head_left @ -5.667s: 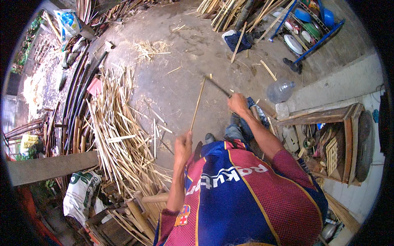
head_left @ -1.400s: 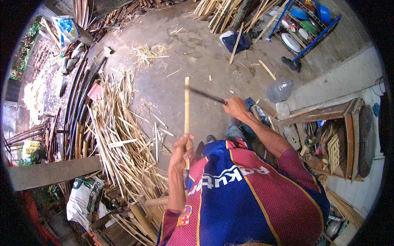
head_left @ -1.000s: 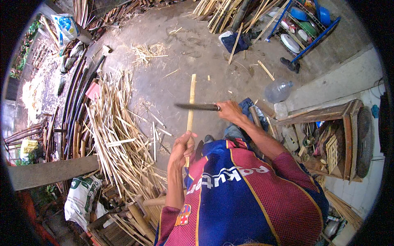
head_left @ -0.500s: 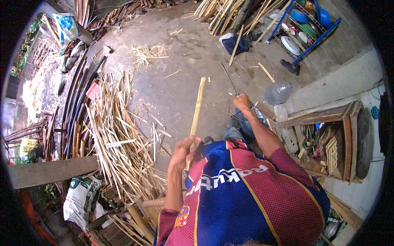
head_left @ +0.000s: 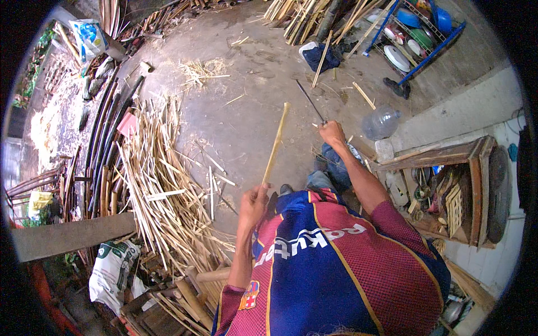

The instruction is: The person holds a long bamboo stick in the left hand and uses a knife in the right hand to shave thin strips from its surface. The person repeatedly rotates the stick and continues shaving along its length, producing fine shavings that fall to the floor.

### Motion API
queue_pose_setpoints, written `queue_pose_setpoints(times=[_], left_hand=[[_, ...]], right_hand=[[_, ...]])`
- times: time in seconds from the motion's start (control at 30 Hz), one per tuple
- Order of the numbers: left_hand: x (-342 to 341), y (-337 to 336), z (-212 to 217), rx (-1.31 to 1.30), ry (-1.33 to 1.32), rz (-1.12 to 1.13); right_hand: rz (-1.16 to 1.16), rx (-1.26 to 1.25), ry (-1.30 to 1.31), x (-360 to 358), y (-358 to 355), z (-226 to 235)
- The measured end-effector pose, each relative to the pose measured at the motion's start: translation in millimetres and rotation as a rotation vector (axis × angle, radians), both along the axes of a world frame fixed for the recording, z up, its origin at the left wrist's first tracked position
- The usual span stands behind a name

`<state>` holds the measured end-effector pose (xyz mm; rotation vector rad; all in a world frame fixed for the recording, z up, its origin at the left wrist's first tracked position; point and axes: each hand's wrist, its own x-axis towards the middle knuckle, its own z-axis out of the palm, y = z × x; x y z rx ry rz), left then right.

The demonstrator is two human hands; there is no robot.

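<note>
My left hand [head_left: 253, 204] is closed round the lower part of a pale bamboo strip [head_left: 276, 144], which tilts up and slightly right over the floor. In my right hand [head_left: 332, 133], the fingers wrap the handle of a long dark-bladed knife [head_left: 310, 99]; the blade points away and to the left. Strip and blade are apart. The knife's handle is mostly hidden in my fist. Left of my left hand lies a large heap of split bamboo strips [head_left: 159, 179].
A clear plastic bottle [head_left: 380, 123] lies right of my right hand. Beyond it stands a blue-framed dish rack [head_left: 431, 56]. At right is a wooden crate [head_left: 476, 190] with odds and ends. Dark poles [head_left: 103, 134] lean left of the heap; more split bamboo [head_left: 302, 19] lies at the back.
The bamboo strip has tilted further right, its tip closer to the knife, and appears turned in my left hand. My right hand and the knife have shifted slightly; the blade's tip is a little further left.
</note>
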<state>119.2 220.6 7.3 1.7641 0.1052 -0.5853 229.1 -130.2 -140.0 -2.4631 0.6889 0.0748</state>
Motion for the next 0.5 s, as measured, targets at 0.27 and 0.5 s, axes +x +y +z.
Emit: queue_pose_setpoints(times=[0.27, 0.5], left_hand=[[8, 1, -18, -0.117, -0.010, 0.247], [12, -2, -18, -0.119, 0.050, 0.231]], right_hand=[[0.064, 0.191, -0.039, -40, 57, 35], [0.649, 0.124, -0.017, -74, 115, 83]])
